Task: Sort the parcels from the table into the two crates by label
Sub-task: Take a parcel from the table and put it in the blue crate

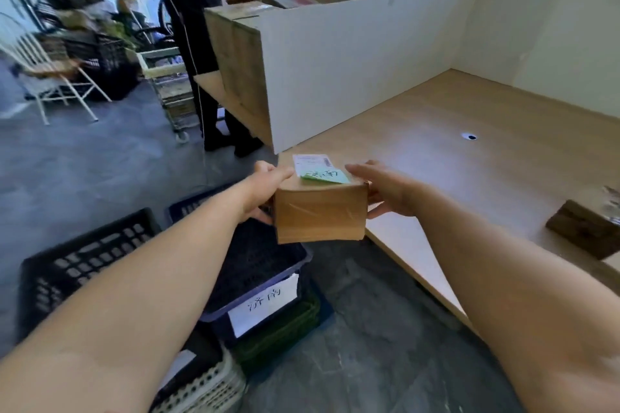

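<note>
A brown cardboard parcel [320,213] with a white shipping label and a green handwritten note on top hangs in the air past the table's left edge. My left hand [263,189] grips its left side and my right hand [385,189] grips its right side. Directly under the parcel stands a dark blue crate [258,298] with a white handwritten label on its front wall. A black crate [84,261] stands to its left, partly hidden by my left arm. Another dark brown parcel [583,231] lies on the wooden table [469,151] at the right.
A white divider panel [352,57] stands at the table's far side. A person in dark clothes [191,27] stands beyond it by boxes. A white perforated basket [204,389] and a green crate [278,332] sit on the grey floor near the blue crate. A chair [50,77] stands far left.
</note>
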The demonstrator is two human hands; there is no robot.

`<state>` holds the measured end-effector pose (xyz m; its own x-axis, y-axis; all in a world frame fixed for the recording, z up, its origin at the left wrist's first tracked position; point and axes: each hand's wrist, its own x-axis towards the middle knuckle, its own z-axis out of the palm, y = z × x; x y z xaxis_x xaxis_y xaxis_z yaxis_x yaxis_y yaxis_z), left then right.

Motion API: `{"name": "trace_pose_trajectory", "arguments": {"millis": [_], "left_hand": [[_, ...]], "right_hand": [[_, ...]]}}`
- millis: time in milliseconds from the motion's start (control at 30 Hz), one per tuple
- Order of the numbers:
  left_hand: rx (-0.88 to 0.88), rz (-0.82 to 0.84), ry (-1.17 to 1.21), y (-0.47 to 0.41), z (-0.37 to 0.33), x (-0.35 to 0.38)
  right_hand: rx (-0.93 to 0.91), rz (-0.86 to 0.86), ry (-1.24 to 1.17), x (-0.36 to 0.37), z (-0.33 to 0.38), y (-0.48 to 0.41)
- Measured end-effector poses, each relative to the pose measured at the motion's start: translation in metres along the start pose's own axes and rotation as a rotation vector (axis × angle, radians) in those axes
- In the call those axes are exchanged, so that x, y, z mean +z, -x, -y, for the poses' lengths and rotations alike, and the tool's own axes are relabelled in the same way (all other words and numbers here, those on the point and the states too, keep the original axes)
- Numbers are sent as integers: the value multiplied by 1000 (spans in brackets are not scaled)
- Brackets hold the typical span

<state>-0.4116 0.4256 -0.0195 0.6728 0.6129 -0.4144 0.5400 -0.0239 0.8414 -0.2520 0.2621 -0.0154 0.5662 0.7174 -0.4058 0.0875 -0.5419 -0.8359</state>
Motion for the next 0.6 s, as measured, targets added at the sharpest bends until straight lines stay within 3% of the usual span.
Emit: {"name": "trace_pose_trajectory", "arguments": {"millis": [267,600], "left_hand": [[34,-127,-51,-26,71,-98],[108,-108,-60,-50,136,-172]], "right_hand": [[-117,14,165,108,39,-75],[-221,72,390,196,74,-126]]}}
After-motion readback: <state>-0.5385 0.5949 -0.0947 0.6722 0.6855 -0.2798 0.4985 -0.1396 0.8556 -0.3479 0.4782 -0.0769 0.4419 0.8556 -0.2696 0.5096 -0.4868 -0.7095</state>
